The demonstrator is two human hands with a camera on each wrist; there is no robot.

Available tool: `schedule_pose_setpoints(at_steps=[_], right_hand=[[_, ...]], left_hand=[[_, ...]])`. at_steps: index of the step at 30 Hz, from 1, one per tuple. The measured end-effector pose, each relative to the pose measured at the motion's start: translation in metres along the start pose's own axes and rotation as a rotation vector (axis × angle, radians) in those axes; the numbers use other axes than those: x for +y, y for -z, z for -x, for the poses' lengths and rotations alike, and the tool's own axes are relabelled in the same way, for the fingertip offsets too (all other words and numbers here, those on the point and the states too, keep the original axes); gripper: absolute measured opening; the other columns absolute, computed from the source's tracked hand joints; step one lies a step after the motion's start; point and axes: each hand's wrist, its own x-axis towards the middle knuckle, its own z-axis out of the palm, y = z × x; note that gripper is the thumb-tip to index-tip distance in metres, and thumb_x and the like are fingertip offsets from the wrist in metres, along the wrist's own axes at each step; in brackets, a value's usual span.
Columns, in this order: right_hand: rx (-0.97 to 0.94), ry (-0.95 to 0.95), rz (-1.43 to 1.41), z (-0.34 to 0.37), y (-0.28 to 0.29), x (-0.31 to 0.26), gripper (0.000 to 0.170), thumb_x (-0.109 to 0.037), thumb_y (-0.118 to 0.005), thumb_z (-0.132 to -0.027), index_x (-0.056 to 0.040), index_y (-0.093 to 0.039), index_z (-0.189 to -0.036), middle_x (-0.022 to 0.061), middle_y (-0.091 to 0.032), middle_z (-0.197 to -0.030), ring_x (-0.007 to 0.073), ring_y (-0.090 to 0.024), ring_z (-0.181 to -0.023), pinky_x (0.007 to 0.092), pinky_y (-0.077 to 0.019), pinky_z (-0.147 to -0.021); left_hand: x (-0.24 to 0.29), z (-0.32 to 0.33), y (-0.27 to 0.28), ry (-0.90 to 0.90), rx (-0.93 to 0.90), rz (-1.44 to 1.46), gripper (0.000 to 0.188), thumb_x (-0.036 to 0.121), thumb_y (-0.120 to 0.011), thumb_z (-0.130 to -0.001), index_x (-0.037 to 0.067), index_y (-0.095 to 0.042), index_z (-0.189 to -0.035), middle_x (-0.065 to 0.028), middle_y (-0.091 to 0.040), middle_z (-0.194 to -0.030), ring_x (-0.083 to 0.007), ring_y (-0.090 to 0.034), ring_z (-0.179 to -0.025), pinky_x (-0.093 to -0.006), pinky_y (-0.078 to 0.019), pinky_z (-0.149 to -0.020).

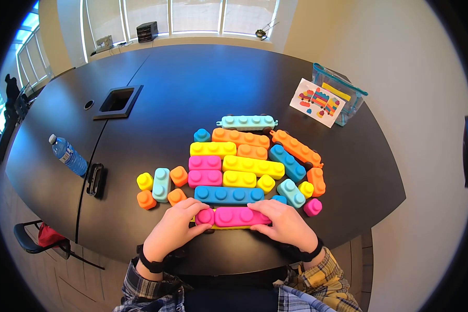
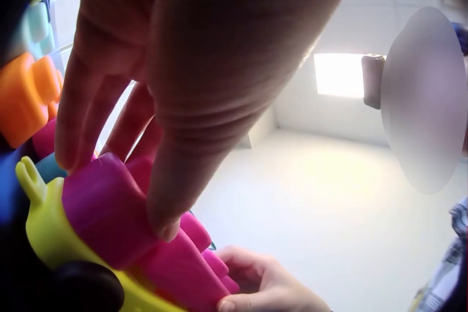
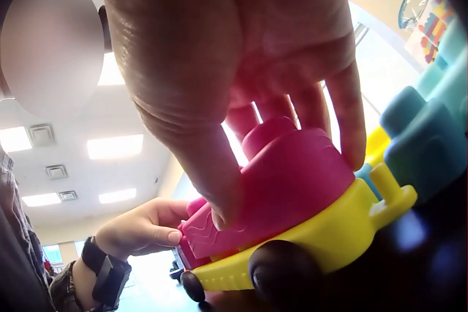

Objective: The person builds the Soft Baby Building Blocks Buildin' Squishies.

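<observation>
Blocks [image 1: 234, 217], pink with round studs, on yellow wheeled base [image 3: 342, 226]

Both hands [image 1: 172, 228] [image 1: 286, 223] grip pink blocks [image 1: 233, 217] on a yellow base [image 1: 231, 228] near a blue block [image 1: 229, 195].

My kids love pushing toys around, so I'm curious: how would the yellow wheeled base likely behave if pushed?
It would probably roll, since dark wheels sit beneath the yellow base. It looks fairly stiff: the hook at its end juts out without drooping. The pink blocks on top would likely ride along, though I can't tell how firmly they're seated.
</observation>
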Motion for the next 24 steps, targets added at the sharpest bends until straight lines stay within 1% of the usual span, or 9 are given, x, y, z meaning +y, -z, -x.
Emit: schedule_pose_setpoints(at_steps=[9, 12, 15, 17, 18, 20, 21, 23, 24], right_hand=[[-0.008, -0.003, 0.113, -0.002, -0.001, -0.008, 0.050, -0.021, -0.088, -0.083, -0.0078, -0.072, -0.128, 0.0114, -0.074, -0.114, 0.0324, -0.072, -0.100, 0.0408, -0.0593, -0.086], [-0.021, -0.010, 0.136, -0.002, -0.003, -0.008, 0.051, -0.022, -0.088, -0.084, -0.0079, -0.071, -0.130, 0.0112, -0.074, -0.116, 0.0322, -0.072, -0.103, 0.0408, -0.0593, -0.088], [-0.008, 0.013, 0.097, -0.001, 0.002, -0.007, 0.052, -0.024, -0.087, -0.085, -0.0076, -0.071, -0.132, 0.0113, -0.073, -0.119, 0.0326, -0.071, -0.107, 0.0411, -0.0590, -0.090], [0.063, 0.002, 0.050, 0.002, 0.010, -0.009, 0.052, -0.025, -0.087, -0.086, -0.0068, -0.070, -0.132, 0.0110, -0.073, -0.120, 0.0332, -0.071, -0.109, 0.0408, -0.0585, -0.092], [0.063, 0.002, 0.052, 0.004, 0.013, -0.007, 0.052, -0.025, -0.087, -0.086, -0.0068, -0.070, -0.132, 0.0110, -0.073, -0.120, 0.0332, -0.071, -0.109, 0.0408, -0.0585, -0.092], [0.070, -0.089, 0.027, 0.010, 0.017, -0.004, 0.047, -0.024, -0.087, -0.087, -0.0056, -0.071, -0.127, 0.0111, -0.073, -0.116, 0.0335, -0.070, -0.107, 0.0405, -0.0580, -0.090], [0.071, -0.089, 0.029, 0.011, 0.017, -0.003, 0.047, -0.024, -0.087, -0.087, -0.0056, -0.071, -0.127, 0.0111, -0.073, -0.116, 0.0335, -0.070, -0.107, 0.0405, -0.0580, -0.090], [0.036, -0.099, 0.041, 0.013, 0.016, 0.000, 0.042, -0.022, -0.087, -0.087, -0.0049, -0.071, -0.122, 0.0118, -0.072, -0.111, 0.0332, -0.071, -0.103, 0.0400, -0.0576, -0.089], [0.037, -0.098, 0.043, 0.013, 0.014, 0.000, 0.042, -0.022, -0.087, -0.087, -0.0049, -0.071, -0.122, 0.0118, -0.072, -0.111, 0.0332, -0.071, -0.103, 0.0400, -0.0576, -0.089]], left_hand=[[0.000, 0.000, -0.003, 0.006, 0.005, -0.009, 0.035, 0.017, -0.086, -0.086, 0.003, -0.071, -0.115, -0.0129, -0.070, -0.111, -0.0363, -0.069, -0.103, -0.0420, -0.0576, -0.089], [-0.001, 0.001, -0.002, 0.001, 0.009, -0.002, 0.035, 0.016, -0.086, -0.086, 0.003, -0.071, -0.115, -0.0131, -0.070, -0.111, -0.0365, -0.069, -0.103, -0.0419, -0.0576, -0.089], [0.000, 0.001, 0.000, 0.022, -0.004, 0.002, 0.036, 0.016, -0.086, -0.086, 0.003, -0.071, -0.115, -0.0133, -0.070, -0.111, -0.0366, -0.069, -0.103, -0.0419, -0.0575, -0.090], [0.001, 0.001, 0.001, 0.015, -0.006, -0.003, 0.036, 0.016, -0.086, -0.086, 0.003, -0.071, -0.116, -0.0132, -0.070, -0.111, -0.0365, -0.069, -0.104, -0.0419, -0.0575, -0.090], [0.001, 0.001, 0.001, 0.009, -0.008, -0.007, 0.037, 0.016, -0.086, -0.086, 0.003, -0.071, -0.117, -0.0131, -0.070, -0.112, -0.0364, -0.069, -0.104, -0.0419, -0.0575, -0.090], [0.006, -0.002, 0.001, -0.025, 0.003, -0.009, 0.038, 0.017, -0.086, -0.086, 0.003, -0.071, -0.118, -0.0128, -0.070, -0.111, -0.0357, -0.068, -0.104, -0.0419, -0.0573, -0.090], [0.008, -0.004, 0.001, -0.056, 0.013, -0.012, 0.038, 0.018, -0.086, -0.086, 0.004, -0.072, -0.119, -0.0125, -0.069, -0.110, -0.0349, -0.068, -0.104, -0.0419, -0.0571, -0.090], [0.011, -0.008, -0.001, -0.047, -0.010, -0.037, 0.040, 0.019, -0.087, -0.085, 0.004, -0.072, -0.119, -0.0126, -0.070, -0.111, -0.0348, -0.068, -0.106, -0.0422, -0.0569, -0.091], [0.012, -0.010, -0.002, -0.037, -0.033, -0.062, 0.042, 0.020, -0.088, -0.084, 0.005, -0.073, -0.120, -0.0127, -0.071, -0.112, -0.0347, -0.068, -0.107, -0.0425, -0.0567, -0.093]])
